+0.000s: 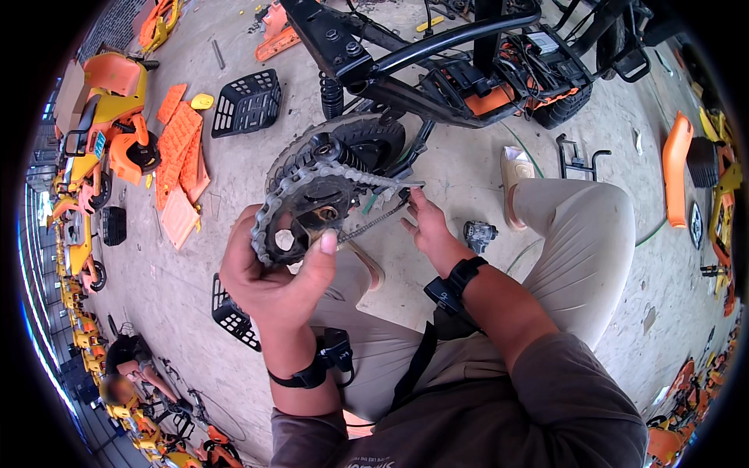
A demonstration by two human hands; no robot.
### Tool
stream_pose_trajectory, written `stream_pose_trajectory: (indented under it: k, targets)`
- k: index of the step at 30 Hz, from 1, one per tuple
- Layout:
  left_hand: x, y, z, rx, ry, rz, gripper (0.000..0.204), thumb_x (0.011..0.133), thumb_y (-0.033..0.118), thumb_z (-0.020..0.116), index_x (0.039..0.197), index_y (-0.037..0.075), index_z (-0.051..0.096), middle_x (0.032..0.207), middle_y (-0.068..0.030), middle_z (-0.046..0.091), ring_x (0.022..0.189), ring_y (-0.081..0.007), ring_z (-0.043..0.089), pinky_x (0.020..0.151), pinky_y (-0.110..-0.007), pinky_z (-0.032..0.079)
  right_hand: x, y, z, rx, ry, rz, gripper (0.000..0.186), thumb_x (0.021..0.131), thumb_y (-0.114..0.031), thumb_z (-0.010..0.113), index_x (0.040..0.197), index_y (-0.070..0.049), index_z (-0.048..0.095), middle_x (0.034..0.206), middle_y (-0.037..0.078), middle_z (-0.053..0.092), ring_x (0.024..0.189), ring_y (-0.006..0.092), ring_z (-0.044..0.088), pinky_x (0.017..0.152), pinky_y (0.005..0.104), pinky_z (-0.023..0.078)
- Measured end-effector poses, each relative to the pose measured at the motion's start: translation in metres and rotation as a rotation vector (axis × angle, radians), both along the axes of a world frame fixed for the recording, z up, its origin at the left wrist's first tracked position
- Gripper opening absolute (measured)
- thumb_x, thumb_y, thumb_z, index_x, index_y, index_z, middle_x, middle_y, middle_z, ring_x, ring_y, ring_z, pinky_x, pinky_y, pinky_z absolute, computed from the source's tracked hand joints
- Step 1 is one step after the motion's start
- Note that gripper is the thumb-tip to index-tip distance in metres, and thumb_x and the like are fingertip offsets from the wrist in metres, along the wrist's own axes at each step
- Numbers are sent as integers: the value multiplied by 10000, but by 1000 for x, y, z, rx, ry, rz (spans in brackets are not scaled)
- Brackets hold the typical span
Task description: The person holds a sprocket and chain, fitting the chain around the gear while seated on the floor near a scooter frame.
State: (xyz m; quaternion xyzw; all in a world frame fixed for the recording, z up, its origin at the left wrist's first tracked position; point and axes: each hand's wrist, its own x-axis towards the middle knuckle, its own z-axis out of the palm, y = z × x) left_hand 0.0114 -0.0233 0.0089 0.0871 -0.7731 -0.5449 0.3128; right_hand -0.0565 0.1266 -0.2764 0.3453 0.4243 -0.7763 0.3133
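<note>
My left hand is closed round a toothed sprocket, with the thumb across its near face. A metal chain wraps the sprocket's rim and stretches off to the right. At the far end of that loop, the fingers of my right hand hold the chain, partly hiding it. Just behind the sprocket are a black tyre and a coil-spring shock absorber. Above them stands a black vehicle frame with exposed wiring and an orange part inside.
A cordless power tool lies on the floor right of my hands, near my shoe. Black baskets and orange panels lie to the left. Yellow-orange vehicles line both sides. Another person sits at the lower left.
</note>
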Motion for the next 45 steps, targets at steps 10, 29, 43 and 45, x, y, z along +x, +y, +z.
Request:
stream_pose_trajectory:
  k: [10,29,43,45]
  targets:
    - [2,0,0,11,-26,7,425,647,125,889,912,-56,611,886,-66,607,774,-112,573,706,-221,462,1,-1,-8,10,-7,-21,788,885,-508,717,1435,-21,431,1506,116,392,1407,273,322,1091,487,370]
    - [-1,2,-8,-26,-59,22,398,640,93,872,929,-43,635,902,-82,651,813,-141,578,755,-259,469,26,-7,-30,179,152,147,596,880,-484,741,1208,-3,613,1134,62,643,1071,186,566,890,372,487]
    - [-7,6,-9,23,-53,66,360,717,71,872,953,-33,621,924,-58,656,830,-118,606,769,-246,479,47,-19,-25,343,125,64,810,822,-328,835,1376,10,351,1127,110,600,1022,202,605,859,391,514]
    - [-6,7,-8,27,-56,67,362,723,71,873,961,-32,620,928,-57,659,834,-115,607,775,-245,482,46,-15,-25,307,129,56,858,848,-280,816,1451,-12,266,1211,97,570,1097,205,593,949,441,503]
